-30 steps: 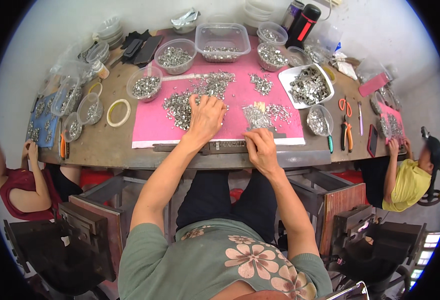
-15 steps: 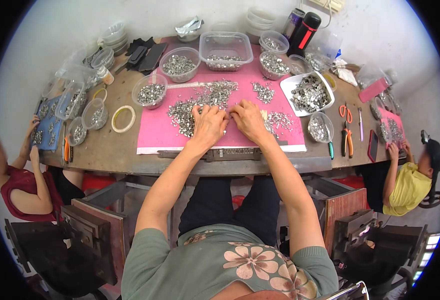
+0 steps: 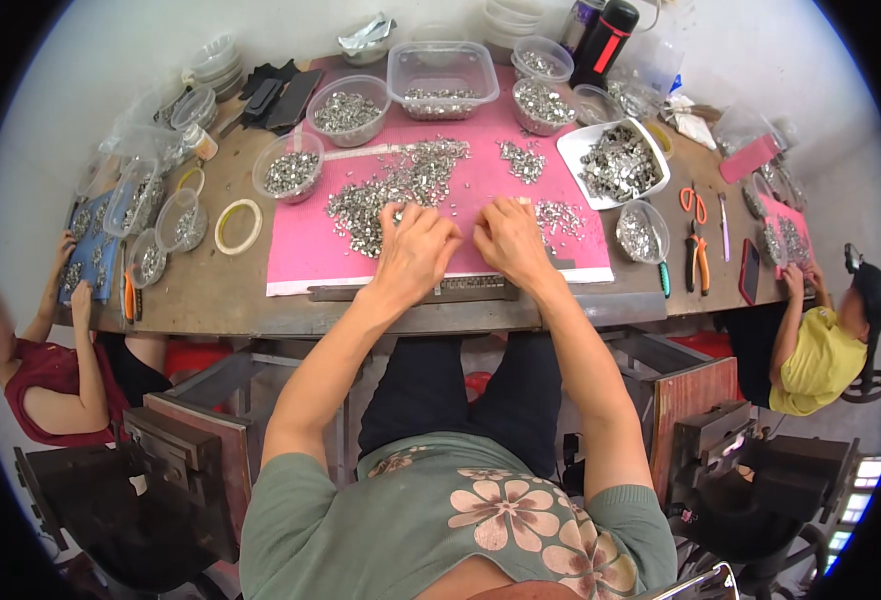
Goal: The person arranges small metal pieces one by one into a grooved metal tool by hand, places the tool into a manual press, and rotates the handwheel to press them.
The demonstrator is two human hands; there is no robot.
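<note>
My left hand (image 3: 417,247) rests on the pink mat (image 3: 361,277) with its fingers curled against the lower edge of a broad pile of small silvery metal pieces (image 3: 373,208). Beside it, a narrow gap away, my right hand (image 3: 513,240) has its fingers bent down and pressed together. Any piece in either hand's fingertips is hidden or too small to make out. A smaller scatter of metal pieces (image 3: 562,220) lies just right of my right hand, and another little heap (image 3: 522,160) lies beyond it. A slotted metal bar (image 3: 466,288) runs along the mat's front edge.
Clear tubs of metal pieces (image 3: 349,112) line the back, with a white tray (image 3: 571,165) at the right. Pliers (image 3: 698,265), scissors (image 3: 694,206) and a phone (image 3: 749,271) lie farther right; a tape roll (image 3: 239,227) lies left. Two co-workers sit at either side.
My hands, almost touching before, have drawn slightly apart. The right one is closer to the scatter on its right. The whole view has shifted a little.
</note>
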